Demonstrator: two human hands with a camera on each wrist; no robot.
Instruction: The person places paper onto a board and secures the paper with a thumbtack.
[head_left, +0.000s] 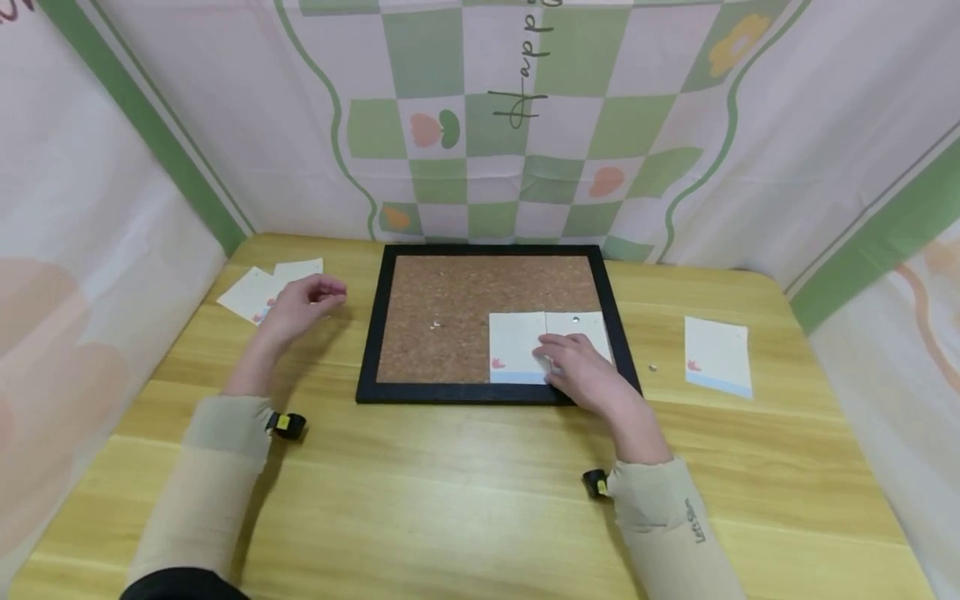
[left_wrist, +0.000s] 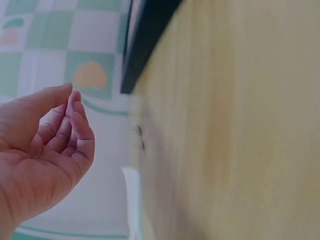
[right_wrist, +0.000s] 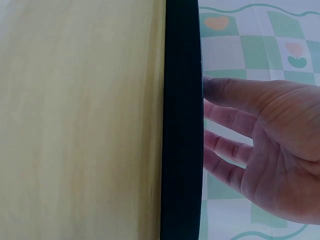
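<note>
A black-framed corkboard (head_left: 442, 292) lies on the table. Two white note cards sit side by side at its lower right: the left card (head_left: 513, 346) with a pink print and blue strip, the right card (head_left: 592, 323) with a silver thumbtack (head_left: 576, 319) near its top. My right hand (head_left: 588, 371) rests on the cards where they meet, fingers spread and nearly straight. Left of the board, my left hand (head_left: 300, 308) hovers by two overlapping cards (head_left: 247, 296), thumb tip meeting the curled index finger (left_wrist: 77, 97); I cannot tell whether something tiny is pinched there.
Another note card (head_left: 717, 354) lies to the right of the board, with a loose thumbtack (head_left: 653, 367) between them. A small shiny thing (head_left: 435, 324) is on the cork. Beneath the left hand, small dark bits (left_wrist: 139, 130) dot the wooden table. A patterned curtain (head_left: 495, 125) hangs behind.
</note>
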